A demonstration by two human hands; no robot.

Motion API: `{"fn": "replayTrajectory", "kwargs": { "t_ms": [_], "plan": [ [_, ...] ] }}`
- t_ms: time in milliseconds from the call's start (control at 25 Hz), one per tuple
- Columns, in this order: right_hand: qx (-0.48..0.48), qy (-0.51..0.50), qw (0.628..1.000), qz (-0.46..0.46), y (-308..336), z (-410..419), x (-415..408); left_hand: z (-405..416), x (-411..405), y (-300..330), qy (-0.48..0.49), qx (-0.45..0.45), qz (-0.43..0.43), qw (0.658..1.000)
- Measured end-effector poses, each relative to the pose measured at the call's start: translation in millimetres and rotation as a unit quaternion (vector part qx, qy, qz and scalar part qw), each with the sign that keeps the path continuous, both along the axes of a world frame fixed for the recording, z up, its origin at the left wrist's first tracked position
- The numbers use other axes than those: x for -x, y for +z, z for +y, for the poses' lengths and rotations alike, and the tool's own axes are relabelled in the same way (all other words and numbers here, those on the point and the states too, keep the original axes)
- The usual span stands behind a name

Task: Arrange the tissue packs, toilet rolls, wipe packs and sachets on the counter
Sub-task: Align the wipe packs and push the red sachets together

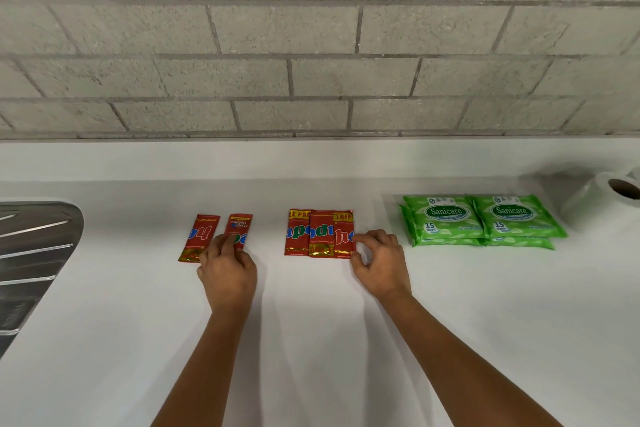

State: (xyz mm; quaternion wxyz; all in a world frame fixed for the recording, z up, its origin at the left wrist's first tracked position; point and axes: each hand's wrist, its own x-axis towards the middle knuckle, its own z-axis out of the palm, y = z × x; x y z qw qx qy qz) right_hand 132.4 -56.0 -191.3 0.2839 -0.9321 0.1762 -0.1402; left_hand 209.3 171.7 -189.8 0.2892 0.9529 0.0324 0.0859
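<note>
At twelve o'clock on the tabletop [311,340], the left hand [227,270] presses fingertips onto a sachet [239,229]; the right hand [379,262], half curled, pinches the three-sachet row [320,234]. A careless push could skew the overlapping row, well short of the wipe packs [481,220] at two o'clock.

Kitchen, white counter [311,340], steel sink drainboard [34,246] (ridged), bare grey block wall [311,45] behind

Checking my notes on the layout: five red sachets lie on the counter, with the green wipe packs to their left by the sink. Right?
Not quite. The head view shows the green wipe packs to the right of the red sachets, near the toilet roll; the sink is on the left. Five sachets is correct.
</note>
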Motion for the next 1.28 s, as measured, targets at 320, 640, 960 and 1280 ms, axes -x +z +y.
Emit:
{"fn": "replayTrajectory", "kwargs": {
  "t_ms": [320, 640, 960, 1280],
  "plan": [
    [0.002, -0.002, 1.000, -0.004, 0, 1, 0, -14, 4, -2, -0.121, -0.039, 0.036, 0.991],
    [0.002, -0.006, 1.000, -0.009, 1, 2, 1, -15, 5, -2, -0.190, -0.044, 0.040, 0.980],
    [0.004, -0.002, 1.000, -0.001, 1, 1, 0, -14, 3, -2, -0.180, -0.067, 0.030, 0.981],
    [0.009, 0.005, 1.000, 0.002, 0, 0, 0, -14, 1, -3, -0.185, -0.078, 0.026, 0.979]
  ]
}}
